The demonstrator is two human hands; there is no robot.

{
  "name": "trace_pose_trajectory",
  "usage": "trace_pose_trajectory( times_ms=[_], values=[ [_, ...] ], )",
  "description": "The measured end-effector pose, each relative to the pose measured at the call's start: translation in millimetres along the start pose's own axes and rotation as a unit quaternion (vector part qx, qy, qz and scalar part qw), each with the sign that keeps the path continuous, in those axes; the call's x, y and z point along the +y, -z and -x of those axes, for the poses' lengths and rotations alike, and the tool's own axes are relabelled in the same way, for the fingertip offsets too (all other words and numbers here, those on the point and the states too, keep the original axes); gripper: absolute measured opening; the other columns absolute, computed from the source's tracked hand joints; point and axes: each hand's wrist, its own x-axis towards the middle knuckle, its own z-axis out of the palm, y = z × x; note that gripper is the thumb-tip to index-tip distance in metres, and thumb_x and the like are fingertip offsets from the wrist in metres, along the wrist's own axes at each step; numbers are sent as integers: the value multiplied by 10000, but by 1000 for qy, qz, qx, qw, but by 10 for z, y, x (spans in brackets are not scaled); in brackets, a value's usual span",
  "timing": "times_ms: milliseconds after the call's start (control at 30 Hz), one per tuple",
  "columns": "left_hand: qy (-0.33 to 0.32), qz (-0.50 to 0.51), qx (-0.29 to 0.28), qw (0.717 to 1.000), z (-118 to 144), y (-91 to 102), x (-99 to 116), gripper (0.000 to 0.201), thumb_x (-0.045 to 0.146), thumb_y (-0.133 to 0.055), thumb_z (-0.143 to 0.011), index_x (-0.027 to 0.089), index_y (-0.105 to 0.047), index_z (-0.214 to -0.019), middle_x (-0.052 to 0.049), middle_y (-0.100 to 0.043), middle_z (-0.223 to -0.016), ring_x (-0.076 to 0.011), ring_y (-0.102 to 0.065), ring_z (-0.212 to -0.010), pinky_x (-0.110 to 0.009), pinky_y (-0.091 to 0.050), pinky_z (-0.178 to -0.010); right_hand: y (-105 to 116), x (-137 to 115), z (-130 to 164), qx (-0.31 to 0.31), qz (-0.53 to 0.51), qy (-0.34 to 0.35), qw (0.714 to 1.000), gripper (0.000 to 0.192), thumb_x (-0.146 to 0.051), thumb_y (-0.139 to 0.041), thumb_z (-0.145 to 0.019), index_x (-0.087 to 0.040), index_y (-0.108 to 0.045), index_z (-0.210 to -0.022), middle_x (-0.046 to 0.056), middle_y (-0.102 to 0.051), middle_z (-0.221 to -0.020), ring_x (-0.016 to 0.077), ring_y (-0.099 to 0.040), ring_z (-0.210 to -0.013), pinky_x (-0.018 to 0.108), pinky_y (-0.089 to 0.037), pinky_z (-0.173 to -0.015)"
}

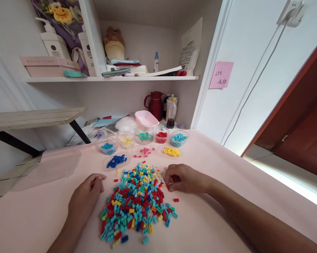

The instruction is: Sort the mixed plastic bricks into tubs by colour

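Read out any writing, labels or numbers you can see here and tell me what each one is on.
"250": handwritten on the pink sticky note on the white door frame; the characters below it are not legible.
White pump bottles on the shelf: round dark label, print too small to read.
White printed bag on the shelf: text blurred, unreadable.
Small spray bottle: label unreadable.

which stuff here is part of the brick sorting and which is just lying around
In use: mixed brick pile, right hand at its edge, left hand, sorted tubs, lids with bricks.
Lying about: red jug, pink note, shelf clutter.
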Motion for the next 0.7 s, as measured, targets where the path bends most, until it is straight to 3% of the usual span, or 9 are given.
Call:
trace_pose_trajectory(
  times_ms=[367,700],
  values=[
    [15,-25,-16,999,1,-12,2,354,485,-381,-829,273,-642,-941,32,-683,-724,-160,-603,-625,-250,-400,-556,-1,-2,-4,5,-5,-24,1000,150,-225,-673,-717,-194,-526,-720,-26,-560,-745,100,-463,-637,215,-375,-580],
    [25,-29,-18,999,29,13,31,351,479,-381,-824,282,-649,-937,37,-682,-735,-163,-606,-652,-257,-402,-566,-17,3,-2,5,-20,-23,1000,179,-221,-688,-711,-215,-636,-882,-24,-575,-751,110,-494,-650,220,-392,-591]
  ],
)
